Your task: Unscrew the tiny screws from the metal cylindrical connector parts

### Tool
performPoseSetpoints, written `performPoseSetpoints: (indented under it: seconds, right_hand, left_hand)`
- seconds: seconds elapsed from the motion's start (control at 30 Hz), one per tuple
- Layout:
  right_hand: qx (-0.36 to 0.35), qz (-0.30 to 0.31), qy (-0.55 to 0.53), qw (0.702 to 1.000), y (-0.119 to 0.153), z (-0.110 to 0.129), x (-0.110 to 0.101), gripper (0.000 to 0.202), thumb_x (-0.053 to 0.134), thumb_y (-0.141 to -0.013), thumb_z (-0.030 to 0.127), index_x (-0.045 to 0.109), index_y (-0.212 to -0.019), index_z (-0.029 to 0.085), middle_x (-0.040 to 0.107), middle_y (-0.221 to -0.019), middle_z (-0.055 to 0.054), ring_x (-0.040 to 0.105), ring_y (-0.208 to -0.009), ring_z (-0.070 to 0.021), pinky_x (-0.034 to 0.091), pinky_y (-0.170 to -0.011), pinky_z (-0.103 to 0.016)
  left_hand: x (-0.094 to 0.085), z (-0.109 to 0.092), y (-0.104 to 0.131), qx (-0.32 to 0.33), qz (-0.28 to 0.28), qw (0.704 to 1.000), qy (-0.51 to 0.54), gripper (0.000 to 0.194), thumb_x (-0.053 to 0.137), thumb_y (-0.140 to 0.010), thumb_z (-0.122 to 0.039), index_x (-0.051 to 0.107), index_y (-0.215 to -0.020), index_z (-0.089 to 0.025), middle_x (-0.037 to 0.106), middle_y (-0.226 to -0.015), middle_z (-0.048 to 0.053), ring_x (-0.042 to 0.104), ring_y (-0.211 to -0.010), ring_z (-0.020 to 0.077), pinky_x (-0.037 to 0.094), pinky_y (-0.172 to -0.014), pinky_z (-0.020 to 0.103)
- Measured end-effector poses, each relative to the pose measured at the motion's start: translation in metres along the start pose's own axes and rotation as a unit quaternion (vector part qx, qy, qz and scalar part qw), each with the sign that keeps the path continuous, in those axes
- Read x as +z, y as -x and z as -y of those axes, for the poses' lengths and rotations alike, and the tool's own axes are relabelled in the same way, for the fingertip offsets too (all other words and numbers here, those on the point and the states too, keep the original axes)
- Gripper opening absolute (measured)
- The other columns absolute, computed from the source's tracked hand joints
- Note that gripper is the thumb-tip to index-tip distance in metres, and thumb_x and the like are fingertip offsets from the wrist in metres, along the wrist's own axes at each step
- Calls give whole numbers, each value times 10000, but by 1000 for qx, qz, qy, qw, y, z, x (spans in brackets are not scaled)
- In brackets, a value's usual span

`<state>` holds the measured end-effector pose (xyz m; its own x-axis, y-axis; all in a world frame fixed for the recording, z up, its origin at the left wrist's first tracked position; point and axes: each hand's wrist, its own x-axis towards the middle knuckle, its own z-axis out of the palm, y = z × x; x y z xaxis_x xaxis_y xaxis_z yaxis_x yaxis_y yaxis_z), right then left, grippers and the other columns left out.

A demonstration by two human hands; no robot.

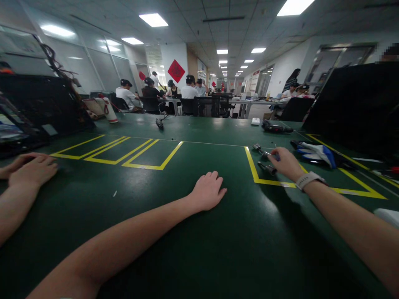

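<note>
My left hand (208,191) rests palm down on the green table (193,241), fingers slightly apart, with nothing in it. My right hand (284,161), with a pale watch band (310,179) on its wrist, is at the yellow taped box on the right. Its fingers are pinched together at a small metal part (264,154), whose far end is near another small piece (257,147). Just below lies a dark metal socket-like part (267,168) inside the tape. The fingertips partly hide what they grip.
Another person's hands (33,168) rest at the left edge. Blue and white gloves (316,153) lie right of my right hand. Farther back are a black tool (277,128), a white box (255,121) and a dark part (159,123). Black panels stand at both sides.
</note>
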<state>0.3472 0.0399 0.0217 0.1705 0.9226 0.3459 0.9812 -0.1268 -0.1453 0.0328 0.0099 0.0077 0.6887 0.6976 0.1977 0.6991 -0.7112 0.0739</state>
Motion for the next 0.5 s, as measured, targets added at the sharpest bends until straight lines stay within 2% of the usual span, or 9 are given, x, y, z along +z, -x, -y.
performPoseSetpoints:
  seconds: [0.13, 0.3, 0.5]
  right_hand:
    - [48, 44, 36, 997, -33, 4, -4, 296, 534, -886, 305, 547, -1150, 173, 573, -1163, -81, 593, -960, -201, 500, -800, -407]
    - [82, 103, 74, 989, -72, 23, 3, 308, 542, -881, 303, 541, -1159, 171, 569, -1168, -84, 592, -967, -206, 501, -799, -408]
    - [91, 140, 92, 982, -102, 35, 15, 327, 550, -876, 302, 535, -1167, 155, 566, -1171, -94, 592, -968, -210, 501, -800, -411]
  left_hand:
    - [-1, 0, -1, 0, 8, 1000, 11, 363, 378, -892, -422, 536, -1090, -162, 517, -1090, 93, 501, -912, 215, 442, -768, 352]
    - [-4, 0, -1, -5, 21, 999, 28, 360, 382, -888, -421, 536, -1084, -160, 515, -1091, 94, 500, -915, 211, 446, -773, 351]
    - [-3, 1, -2, -9, 32, 999, 36, 344, 395, -885, -411, 537, -1076, -163, 513, -1087, 86, 498, -918, 209, 450, -791, 366]
